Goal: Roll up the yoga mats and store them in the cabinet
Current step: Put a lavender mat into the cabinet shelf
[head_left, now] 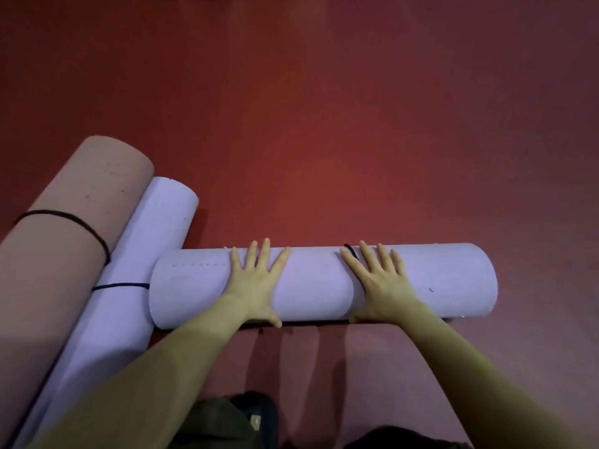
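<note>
Near the middle of the red floor [324, 124], a lavender mat roll [437, 280] lies crosswise, its left end just beside two tied rolls, one pink [64, 247], one lavender [136, 254]. A black cord [351, 252] peeks out by the right hand's fingers; it looks unfastened, so lifting off the pressure could let the roll spring loose. Left hand [256, 283] and right hand [381, 283] both press flat on the roll, fingers spread and straight, gripping nothing.
</note>
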The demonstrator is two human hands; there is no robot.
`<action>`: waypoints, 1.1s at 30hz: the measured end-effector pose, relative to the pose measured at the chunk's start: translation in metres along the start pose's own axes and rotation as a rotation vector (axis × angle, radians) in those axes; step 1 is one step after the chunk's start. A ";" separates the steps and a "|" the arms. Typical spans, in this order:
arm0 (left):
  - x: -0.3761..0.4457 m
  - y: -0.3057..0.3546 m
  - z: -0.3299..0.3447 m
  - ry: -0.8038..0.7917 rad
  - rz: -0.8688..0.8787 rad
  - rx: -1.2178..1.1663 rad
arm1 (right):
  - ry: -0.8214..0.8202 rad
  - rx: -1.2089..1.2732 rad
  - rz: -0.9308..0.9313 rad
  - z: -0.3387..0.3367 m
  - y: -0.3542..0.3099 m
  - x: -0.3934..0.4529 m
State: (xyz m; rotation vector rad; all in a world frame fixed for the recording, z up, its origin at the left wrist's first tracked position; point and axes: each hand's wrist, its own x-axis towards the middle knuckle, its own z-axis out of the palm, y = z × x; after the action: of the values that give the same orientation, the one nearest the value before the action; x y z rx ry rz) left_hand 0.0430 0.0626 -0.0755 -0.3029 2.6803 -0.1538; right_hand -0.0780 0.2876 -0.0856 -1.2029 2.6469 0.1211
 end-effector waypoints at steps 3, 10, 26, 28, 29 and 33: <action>0.006 0.001 -0.001 0.010 0.001 0.006 | -0.033 -0.091 0.026 -0.007 -0.013 0.011; 0.011 -0.001 0.004 0.079 0.042 0.014 | -0.081 -0.136 0.085 -0.010 -0.018 0.014; 0.050 0.002 -0.073 0.244 0.044 0.058 | 0.145 -0.042 0.151 -0.047 0.032 0.036; 0.073 -0.003 -0.096 0.271 0.047 0.077 | 0.177 -0.050 0.151 -0.062 0.049 0.056; 0.081 -0.005 -0.109 0.283 0.054 0.080 | 0.188 -0.058 0.151 -0.070 0.055 0.063; 0.087 -0.019 -0.170 0.303 0.067 0.099 | 0.242 -0.049 0.148 -0.123 0.069 0.075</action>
State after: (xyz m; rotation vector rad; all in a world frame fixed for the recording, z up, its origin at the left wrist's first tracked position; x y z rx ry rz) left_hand -0.1039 0.0342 0.0443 -0.1688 2.9645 -0.3354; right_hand -0.1995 0.2576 0.0144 -1.0968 2.9592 0.0700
